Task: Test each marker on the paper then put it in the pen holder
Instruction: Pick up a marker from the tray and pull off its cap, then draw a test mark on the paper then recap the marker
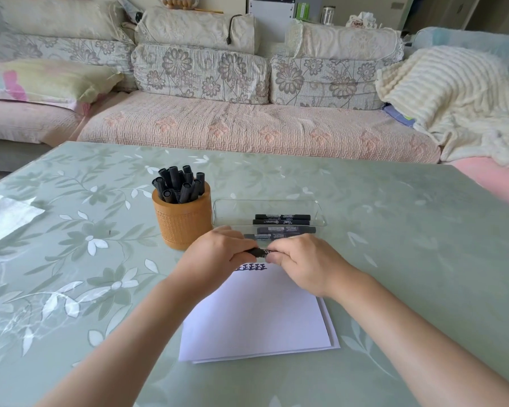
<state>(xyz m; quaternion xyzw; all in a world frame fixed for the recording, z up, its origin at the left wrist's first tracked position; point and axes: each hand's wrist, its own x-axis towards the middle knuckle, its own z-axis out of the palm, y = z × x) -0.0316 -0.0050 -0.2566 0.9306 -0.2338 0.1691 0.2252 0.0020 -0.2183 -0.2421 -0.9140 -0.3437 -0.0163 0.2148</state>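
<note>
Both hands hold one black marker (259, 252) level above the top edge of the white paper (256, 315). My left hand (218, 254) grips its left end and my right hand (303, 262) grips its right end, so only a short middle piece shows. A row of dark test marks (252, 267) runs along the paper's top. Just beyond my hands a clear plastic tray (318, 211) holds several black markers (282, 223) lying flat. Left of it stands the orange pen holder (182, 223), with several black markers (178, 185) upright in it.
The table (394, 230) has a green floral cover. A clear plastic wrapper (6, 217) lies at its left edge. Behind the table runs a sofa (247, 127) with floral cushions and a cream blanket (453, 95) at the right.
</note>
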